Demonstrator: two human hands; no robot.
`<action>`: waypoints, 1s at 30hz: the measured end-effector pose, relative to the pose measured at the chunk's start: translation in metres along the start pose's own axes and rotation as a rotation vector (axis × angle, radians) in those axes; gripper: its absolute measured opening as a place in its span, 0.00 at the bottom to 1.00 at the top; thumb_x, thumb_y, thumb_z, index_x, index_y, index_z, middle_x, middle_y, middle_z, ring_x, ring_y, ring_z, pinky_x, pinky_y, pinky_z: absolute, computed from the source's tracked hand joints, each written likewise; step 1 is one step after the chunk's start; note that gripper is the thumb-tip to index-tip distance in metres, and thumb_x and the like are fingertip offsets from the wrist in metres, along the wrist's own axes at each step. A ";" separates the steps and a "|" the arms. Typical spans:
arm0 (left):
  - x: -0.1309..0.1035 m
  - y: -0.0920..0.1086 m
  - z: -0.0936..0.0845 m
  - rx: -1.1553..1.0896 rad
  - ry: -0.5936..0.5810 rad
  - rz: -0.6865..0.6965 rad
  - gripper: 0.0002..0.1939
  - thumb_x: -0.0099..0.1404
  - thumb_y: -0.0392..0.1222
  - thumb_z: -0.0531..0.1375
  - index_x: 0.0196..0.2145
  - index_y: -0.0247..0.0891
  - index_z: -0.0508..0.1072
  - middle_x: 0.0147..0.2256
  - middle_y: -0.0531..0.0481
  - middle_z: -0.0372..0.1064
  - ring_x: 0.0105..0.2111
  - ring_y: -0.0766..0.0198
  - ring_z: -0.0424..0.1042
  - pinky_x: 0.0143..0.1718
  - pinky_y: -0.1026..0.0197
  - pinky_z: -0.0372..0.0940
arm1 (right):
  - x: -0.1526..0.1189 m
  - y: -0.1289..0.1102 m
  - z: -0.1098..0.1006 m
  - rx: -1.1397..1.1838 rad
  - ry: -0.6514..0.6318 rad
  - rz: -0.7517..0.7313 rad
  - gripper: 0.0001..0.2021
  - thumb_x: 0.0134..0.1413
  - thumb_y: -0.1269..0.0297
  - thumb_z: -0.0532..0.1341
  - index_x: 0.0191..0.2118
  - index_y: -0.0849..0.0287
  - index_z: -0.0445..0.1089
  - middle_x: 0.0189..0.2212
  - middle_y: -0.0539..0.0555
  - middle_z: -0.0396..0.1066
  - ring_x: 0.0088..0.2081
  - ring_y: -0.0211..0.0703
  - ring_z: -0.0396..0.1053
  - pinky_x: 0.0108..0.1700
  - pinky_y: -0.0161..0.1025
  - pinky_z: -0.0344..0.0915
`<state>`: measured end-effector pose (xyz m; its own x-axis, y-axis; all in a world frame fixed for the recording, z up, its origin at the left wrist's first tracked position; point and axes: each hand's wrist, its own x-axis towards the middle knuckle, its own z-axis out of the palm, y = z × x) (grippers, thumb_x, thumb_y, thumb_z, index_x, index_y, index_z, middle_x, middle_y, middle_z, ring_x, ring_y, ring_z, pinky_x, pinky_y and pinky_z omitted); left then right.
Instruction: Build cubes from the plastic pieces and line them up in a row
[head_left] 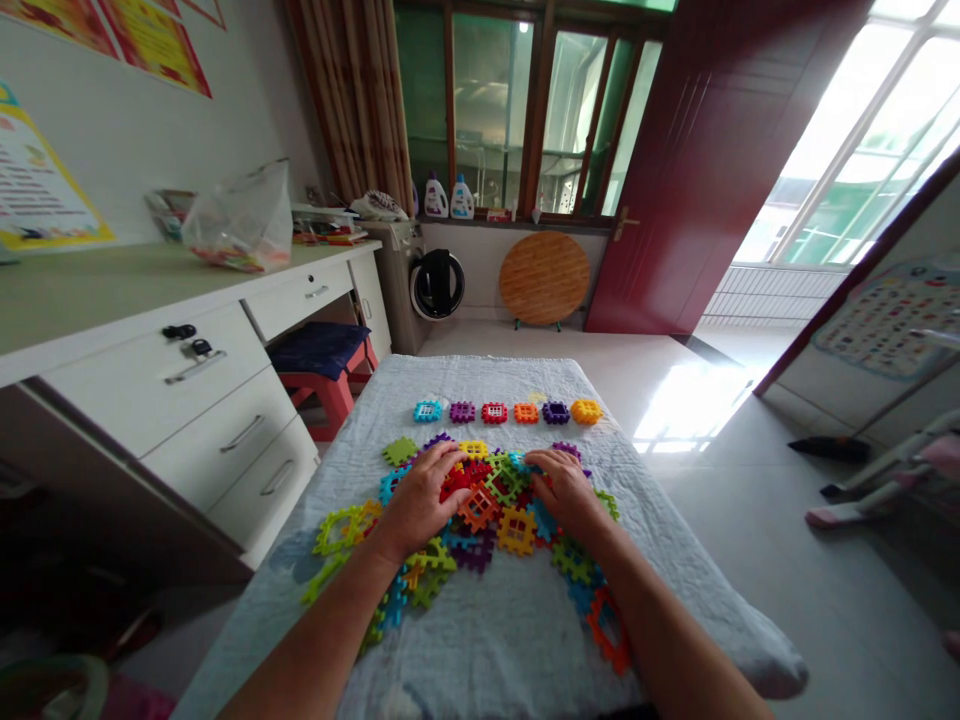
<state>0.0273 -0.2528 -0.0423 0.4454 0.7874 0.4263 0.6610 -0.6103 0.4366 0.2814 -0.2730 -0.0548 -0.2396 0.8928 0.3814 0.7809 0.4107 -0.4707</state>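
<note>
A loose pile of colourful plastic interlocking tiles with notched edges lies on the cloth-covered table (480,650). My left hand (426,498) rests over the pile's left part, fingers stretched forward and thumb apart, near a red tile (455,478) and an orange window tile (478,508). On the other side my right hand (570,492) lies over tiles with its fingers extended, beside a green tile (507,478). Between the wrists is a yellow-orange window tile (517,531). Neither hand visibly grips a tile; what lies under the palms is hidden.
Beyond the pile stands a row of several small joined blocks, from a cyan block (427,411) to a yellow block (586,411). A white desk (187,400) and a red stool (328,385) are at left. A washing machine (397,290) and red door (675,180) stand farther back.
</note>
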 end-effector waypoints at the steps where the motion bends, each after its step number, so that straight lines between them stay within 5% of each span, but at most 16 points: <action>1: 0.000 -0.001 0.000 0.016 0.018 0.004 0.20 0.59 0.39 0.60 0.50 0.39 0.68 0.54 0.43 0.63 0.55 0.53 0.62 0.57 0.48 0.59 | 0.000 0.002 -0.001 0.005 0.015 0.019 0.13 0.55 0.69 0.54 0.45 0.55 0.70 0.44 0.55 0.72 0.47 0.46 0.65 0.53 0.46 0.56; 7: 0.001 -0.004 0.002 0.084 0.088 0.010 0.16 0.59 0.36 0.59 0.47 0.38 0.70 0.49 0.43 0.66 0.51 0.53 0.64 0.55 0.49 0.60 | -0.005 -0.002 -0.022 -0.021 -0.045 0.033 0.11 0.48 0.60 0.63 0.40 0.53 0.71 0.48 0.55 0.65 0.52 0.51 0.58 0.55 0.50 0.53; 14: -0.001 -0.003 0.003 0.049 -0.044 0.023 0.17 0.62 0.50 0.58 0.45 0.39 0.71 0.47 0.43 0.68 0.49 0.54 0.66 0.53 0.50 0.60 | -0.014 -0.008 -0.030 -0.091 -0.259 0.024 0.29 0.30 0.51 0.71 0.44 0.51 0.68 0.51 0.54 0.59 0.54 0.56 0.53 0.57 0.54 0.49; 19: -0.001 -0.003 0.004 0.059 -0.111 -0.003 0.23 0.61 0.53 0.58 0.49 0.36 0.69 0.48 0.41 0.67 0.50 0.53 0.65 0.54 0.51 0.60 | -0.011 -0.003 -0.022 -0.072 -0.217 0.022 0.21 0.36 0.55 0.70 0.40 0.51 0.70 0.49 0.53 0.61 0.53 0.53 0.54 0.56 0.52 0.51; 25: 0.000 0.001 0.003 0.010 -0.133 -0.024 0.18 0.62 0.46 0.58 0.48 0.38 0.70 0.47 0.43 0.68 0.49 0.55 0.66 0.53 0.53 0.61 | -0.008 0.004 -0.013 0.017 -0.087 -0.014 0.06 0.46 0.64 0.65 0.31 0.56 0.69 0.42 0.53 0.66 0.47 0.47 0.61 0.52 0.47 0.55; 30: -0.001 0.001 0.003 -0.041 -0.123 -0.013 0.14 0.63 0.43 0.56 0.46 0.38 0.71 0.46 0.44 0.69 0.48 0.57 0.67 0.52 0.55 0.61 | -0.005 0.007 -0.012 0.034 0.088 0.025 0.04 0.52 0.63 0.61 0.33 0.56 0.69 0.38 0.53 0.68 0.44 0.46 0.64 0.50 0.45 0.58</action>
<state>0.0295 -0.2537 -0.0449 0.5094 0.7984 0.3210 0.6429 -0.6011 0.4748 0.2950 -0.2769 -0.0503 -0.1675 0.8836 0.4373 0.7658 0.3960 -0.5067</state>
